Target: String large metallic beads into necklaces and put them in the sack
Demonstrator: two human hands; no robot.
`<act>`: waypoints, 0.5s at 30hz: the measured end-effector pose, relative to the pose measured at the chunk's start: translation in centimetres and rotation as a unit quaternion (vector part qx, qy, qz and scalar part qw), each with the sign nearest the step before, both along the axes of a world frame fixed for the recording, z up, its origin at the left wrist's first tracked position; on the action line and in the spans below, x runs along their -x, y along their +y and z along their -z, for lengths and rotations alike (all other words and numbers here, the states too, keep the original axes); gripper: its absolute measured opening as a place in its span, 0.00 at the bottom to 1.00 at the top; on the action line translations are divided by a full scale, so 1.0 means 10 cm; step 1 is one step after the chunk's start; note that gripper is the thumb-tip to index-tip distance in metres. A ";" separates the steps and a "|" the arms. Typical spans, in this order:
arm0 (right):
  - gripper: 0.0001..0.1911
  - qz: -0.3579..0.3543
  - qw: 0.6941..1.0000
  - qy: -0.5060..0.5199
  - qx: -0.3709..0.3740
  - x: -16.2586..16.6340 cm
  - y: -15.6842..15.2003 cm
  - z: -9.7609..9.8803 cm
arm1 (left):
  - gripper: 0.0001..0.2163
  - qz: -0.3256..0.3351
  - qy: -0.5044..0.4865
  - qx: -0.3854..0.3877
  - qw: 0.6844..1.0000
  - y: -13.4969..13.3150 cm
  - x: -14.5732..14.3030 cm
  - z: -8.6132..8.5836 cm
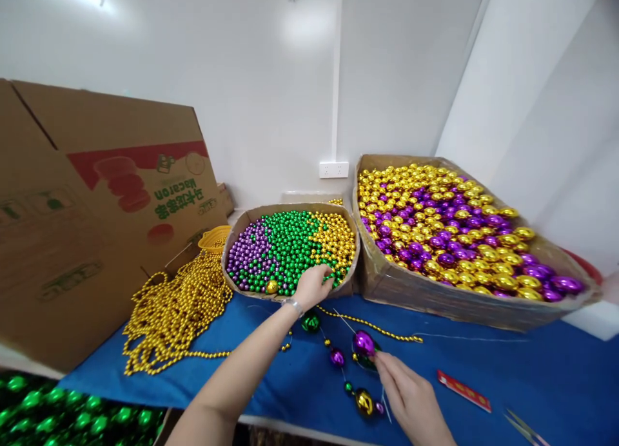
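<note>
My left hand (313, 289) curled over small green beads (290, 240) in a cardboard box (251, 294), whether gripping any I cannot tell, my right hand (411, 397) pinching a large purple bead (362, 343), bead strand (364, 402) beside it on blue cloth (556, 368)

On my cam I see one lg. shiny purple bead (363, 343) and, next to it, a curved string w/ green, gold & purple beads (337, 358) on blue cloth (532, 365); sm. beads (293, 246), same 3 colours, fill the open carton (347, 285).
</note>
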State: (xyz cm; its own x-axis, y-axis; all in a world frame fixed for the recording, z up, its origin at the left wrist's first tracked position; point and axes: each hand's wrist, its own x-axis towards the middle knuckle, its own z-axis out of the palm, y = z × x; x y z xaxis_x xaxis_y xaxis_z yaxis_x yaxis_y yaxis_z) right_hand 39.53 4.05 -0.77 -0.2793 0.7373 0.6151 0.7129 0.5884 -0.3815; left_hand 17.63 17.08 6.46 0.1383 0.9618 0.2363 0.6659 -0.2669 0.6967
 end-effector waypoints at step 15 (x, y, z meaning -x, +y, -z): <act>0.17 0.028 1.000 -0.006 0.002 -0.02 -0.02 -0.04 | 0.14 0.028 -0.242 0.080 0.967 -0.27 -0.02 0.02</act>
State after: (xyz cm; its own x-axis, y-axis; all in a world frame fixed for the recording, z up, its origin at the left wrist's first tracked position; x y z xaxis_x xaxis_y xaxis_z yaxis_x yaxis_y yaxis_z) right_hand 39.73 3.83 -0.38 -0.2444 0.7550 0.6085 0.7498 0.5450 -0.3751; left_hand 17.81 14.35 6.28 0.1013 0.9856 0.1355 0.2395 -0.1564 0.9582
